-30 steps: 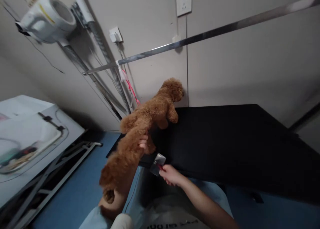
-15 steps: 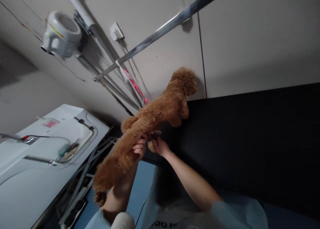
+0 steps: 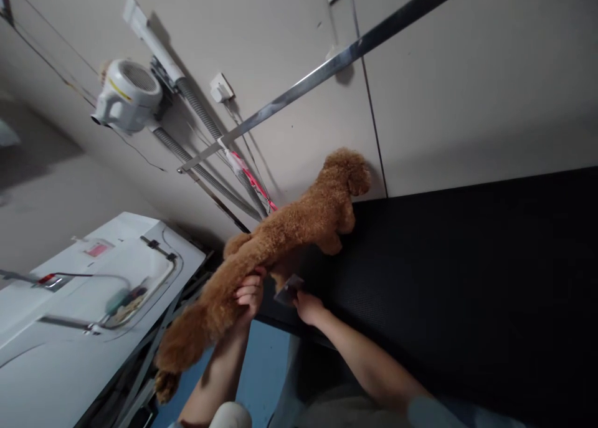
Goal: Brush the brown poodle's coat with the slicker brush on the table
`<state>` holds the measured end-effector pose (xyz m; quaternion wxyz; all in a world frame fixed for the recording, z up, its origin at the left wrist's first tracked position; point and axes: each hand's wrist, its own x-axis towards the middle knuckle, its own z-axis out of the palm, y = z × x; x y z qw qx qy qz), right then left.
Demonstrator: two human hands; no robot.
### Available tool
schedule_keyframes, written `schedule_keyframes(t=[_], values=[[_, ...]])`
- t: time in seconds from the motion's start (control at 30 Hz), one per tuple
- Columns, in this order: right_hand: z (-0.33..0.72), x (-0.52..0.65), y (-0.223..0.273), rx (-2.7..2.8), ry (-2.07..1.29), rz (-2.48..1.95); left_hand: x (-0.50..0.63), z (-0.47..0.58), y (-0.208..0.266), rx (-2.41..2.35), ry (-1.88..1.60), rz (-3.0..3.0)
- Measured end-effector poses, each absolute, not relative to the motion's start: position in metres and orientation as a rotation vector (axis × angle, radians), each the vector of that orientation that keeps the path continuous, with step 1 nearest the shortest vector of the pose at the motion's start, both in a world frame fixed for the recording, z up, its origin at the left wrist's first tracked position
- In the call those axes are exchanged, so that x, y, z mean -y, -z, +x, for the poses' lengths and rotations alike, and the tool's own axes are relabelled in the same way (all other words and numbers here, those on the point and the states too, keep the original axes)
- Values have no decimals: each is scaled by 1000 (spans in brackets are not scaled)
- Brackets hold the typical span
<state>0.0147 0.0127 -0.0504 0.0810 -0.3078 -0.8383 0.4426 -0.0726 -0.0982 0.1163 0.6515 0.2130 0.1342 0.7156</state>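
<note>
A curly brown dog [image 3: 299, 225] stands on the black table [image 3: 448, 278], its head at the wall. Long brown fur stretches from its rear toward the lower left; I cannot tell which part of the body the far end is. My left hand [image 3: 250, 291] is closed on the fur at the dog's hindquarters, fingers curled over it. My right hand [image 3: 308, 306] grips a grey, flat-headed slicker brush [image 3: 289, 289], held beside the dog's hind leg. The brush's pin side is blurred.
A metal bar [image 3: 299, 91] crosses above the dog, with a pink lead [image 3: 250, 177] hanging from it. A white dryer [image 3: 131, 95] with grey hoses is mounted on the wall. At left stands a white tub [image 3: 60, 359]. A white rounded object [image 3: 231, 415] is at the bottom edge.
My right hand has drawn back from under the dog, and the brush now shows more plainly. My left hand keeps its hold on the fur. The view has tilted slightly upward.
</note>
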Motion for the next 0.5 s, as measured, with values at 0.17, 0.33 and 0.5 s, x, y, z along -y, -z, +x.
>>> schedule_keyframes(t=[0.17, 0.33, 0.5], values=[[20, -23, 47, 2470, -1349, -811, 92, -93, -101, 26, -1493, 244], [9, -50, 37, 2463, -1336, -811, 85, -95, -103, 34, -1476, 282], [45, -43, 62, 2587, -1420, -842, 88, -94, -105, -115, -1571, 374]])
